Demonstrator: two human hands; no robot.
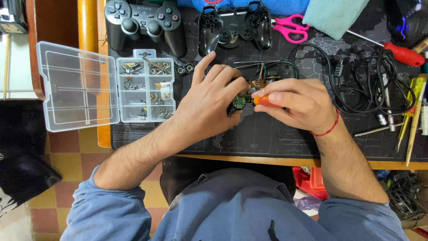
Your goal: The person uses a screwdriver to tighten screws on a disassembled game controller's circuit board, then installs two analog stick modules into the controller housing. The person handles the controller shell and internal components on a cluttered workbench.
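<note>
Right now the left hand (209, 100) pinches a small green circuit board (238, 102) near the middle of the dark desk mat (267, 134), while the right hand (296, 102) closes around an orange-handled screwdriver (264, 101) touching it. Beside the mat's left edge, an open parts box (145, 89); a black gamepad (145, 24) along the far edge.

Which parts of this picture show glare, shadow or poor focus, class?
Head view: even overhead light, sharp across the mat; soft glare on the clear parts box and the black controller; the hands, left and right, shade the small circuit board between them; the floor lies darker; edges bend slightly from the wide lens.
</note>
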